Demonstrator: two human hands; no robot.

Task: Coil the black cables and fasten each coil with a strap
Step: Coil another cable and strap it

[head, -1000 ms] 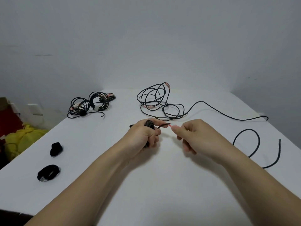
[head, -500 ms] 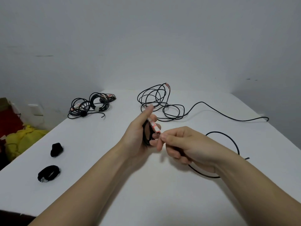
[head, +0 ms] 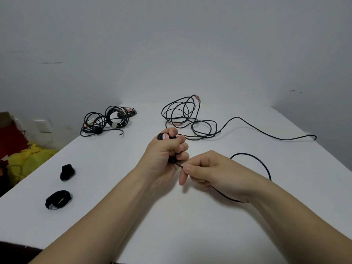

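Holding coil [head: 164, 136], pinching cable [head: 242, 153]; table [head: 190, 225] edges well apart

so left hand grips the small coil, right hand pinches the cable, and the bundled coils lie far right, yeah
No: in the head view the bundled coils lie far left. The left hand and right hand are as you say.

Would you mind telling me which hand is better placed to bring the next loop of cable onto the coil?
Probably right. The right hand pinches the loose cable beside the coil, while the left hand is full holding that coil.
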